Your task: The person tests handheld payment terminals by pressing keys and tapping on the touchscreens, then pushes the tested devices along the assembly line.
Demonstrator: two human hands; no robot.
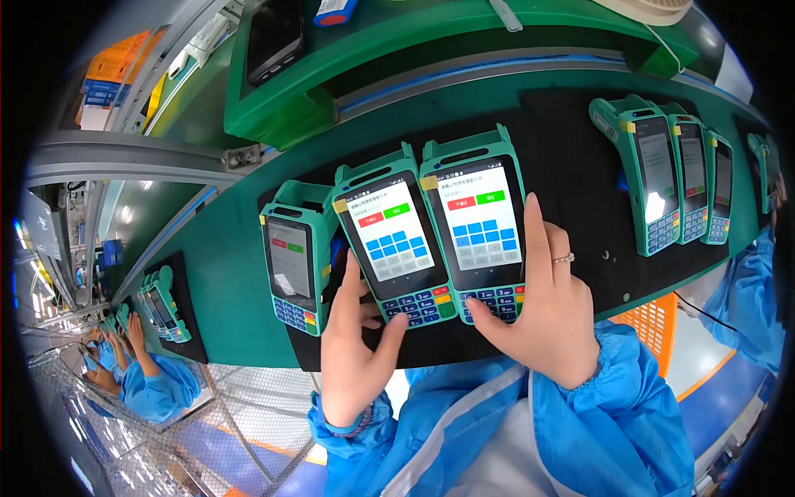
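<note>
Two green handheld payment terminals lie side by side before me, both with lit screens showing red and green buttons above a grid of blue and grey tiles. At the left-hand terminal [389,240], my left hand [356,356] has its index finger along the left edge and its thumb on the keypad. My right hand [551,311] grips the lower part of the right-hand terminal [476,219], thumb at the keypad's left side and index finger up the right edge. A third terminal [291,265], dimmer on screen, lies left of my left hand.
Several more terminals [658,178] stand in a row at the right on the black mat [571,199]. A green shelf [373,66] with a dark phone [276,37] runs along the back. An orange crate [648,331] is below the table edge. Co-workers in blue sit left and right.
</note>
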